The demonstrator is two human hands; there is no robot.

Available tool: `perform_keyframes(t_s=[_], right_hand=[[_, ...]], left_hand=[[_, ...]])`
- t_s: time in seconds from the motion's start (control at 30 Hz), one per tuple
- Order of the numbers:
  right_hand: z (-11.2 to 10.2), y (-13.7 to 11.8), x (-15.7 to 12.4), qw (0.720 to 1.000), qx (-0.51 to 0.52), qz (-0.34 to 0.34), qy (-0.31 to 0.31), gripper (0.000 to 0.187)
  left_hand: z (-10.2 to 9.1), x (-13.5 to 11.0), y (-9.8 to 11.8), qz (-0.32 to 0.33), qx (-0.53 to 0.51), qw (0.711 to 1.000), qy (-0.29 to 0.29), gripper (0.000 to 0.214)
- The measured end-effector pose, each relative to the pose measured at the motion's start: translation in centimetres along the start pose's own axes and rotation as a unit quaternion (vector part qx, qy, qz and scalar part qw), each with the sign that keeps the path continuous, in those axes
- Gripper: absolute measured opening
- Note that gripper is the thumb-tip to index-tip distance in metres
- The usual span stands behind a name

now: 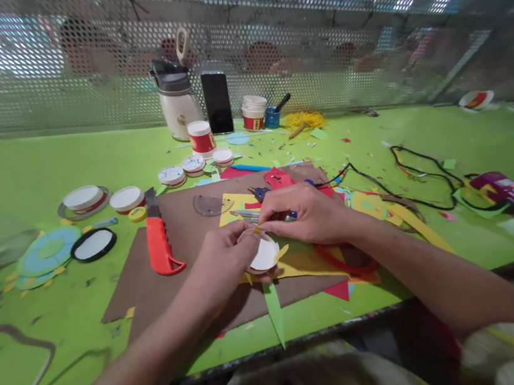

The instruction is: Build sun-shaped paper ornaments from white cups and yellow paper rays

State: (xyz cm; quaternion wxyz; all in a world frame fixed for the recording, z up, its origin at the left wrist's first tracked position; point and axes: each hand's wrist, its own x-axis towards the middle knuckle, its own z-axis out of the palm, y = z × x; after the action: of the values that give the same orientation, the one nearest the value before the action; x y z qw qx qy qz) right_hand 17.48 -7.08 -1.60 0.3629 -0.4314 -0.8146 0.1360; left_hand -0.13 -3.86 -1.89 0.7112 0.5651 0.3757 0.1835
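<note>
My left hand (231, 249) is closed on the edge of a white round lid (265, 256), holding it above the brown cardboard (194, 289). Yellow paper pieces stick out at the lid's rim, and a pointed green paper strip (274, 316) hangs below it. At the far rim, my right hand (300, 215) pinches a small yellow paper piece (257, 228) close to my left fingertips. Yellow paper (314, 264) lies under the hands. Behind them are a clear protractor (209, 204) and pens, partly hidden. Red-handled scissors (349, 262) lie below my right forearm.
An orange utility knife (159, 240) lies on the cardboard's left side. Lids (128, 199), a black ring (93, 244) and a blue paper flower (49, 251) are further left. A phone (217, 103) and paper cups (201, 140) stand behind. A black cable (424, 164) runs right.
</note>
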Motion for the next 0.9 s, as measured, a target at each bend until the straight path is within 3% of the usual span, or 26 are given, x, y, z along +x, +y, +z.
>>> perform_keyframes(t_s=[0.23,0.9], right_hand=[[-0.11,-0.12,-0.15,1.0,-0.014,-0.019,0.009,0.007],[0.16,0.3,-0.11,0.998,-0.028,-0.057,0.028,0.009]], left_hand=[[-0.08,-0.09,0.34,0.031,0.048,0.998,0.034,0.01],[0.0,-0.06,0.47,0.012,0.052,0.998,0.012,0.012]])
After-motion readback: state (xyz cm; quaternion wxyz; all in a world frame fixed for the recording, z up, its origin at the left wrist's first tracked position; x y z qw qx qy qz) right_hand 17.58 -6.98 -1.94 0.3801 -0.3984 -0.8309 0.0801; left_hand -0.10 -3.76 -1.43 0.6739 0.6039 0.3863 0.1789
